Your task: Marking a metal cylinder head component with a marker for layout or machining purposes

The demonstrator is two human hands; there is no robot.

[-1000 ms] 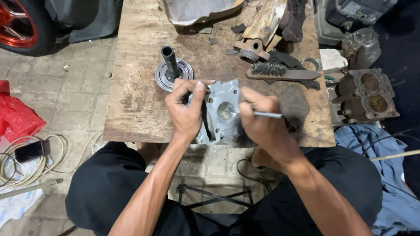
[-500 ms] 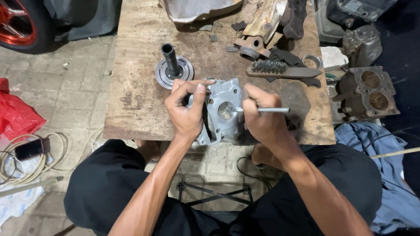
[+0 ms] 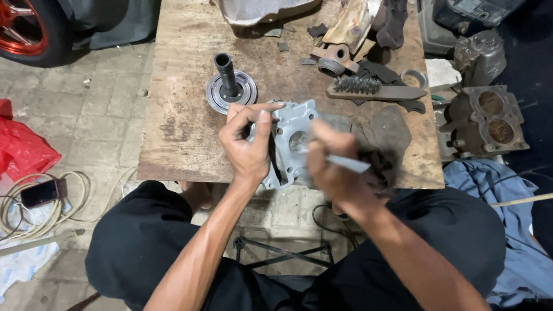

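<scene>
A grey cast-metal housing (image 3: 291,138) with a round bore stands tilted on the near edge of a worn wooden board (image 3: 184,86). My left hand (image 3: 249,144) grips its left side, thumb over the top edge. My right hand (image 3: 329,164) is blurred and holds a thin metal tool (image 3: 351,164), its tip at the bore and its handle sticking out to the right.
A pulley with an upright shaft (image 3: 229,86) stands behind my left hand. A wire brush (image 3: 374,89), dark rags and rusty parts lie at the back right. An engine block part (image 3: 487,118) sits right of the board. A red bag (image 3: 20,150) and coiled cable (image 3: 40,201) lie left.
My right hand has shifted down and left across the housing, and the tool's handle now points lower right. The left hand keeps its grip.
</scene>
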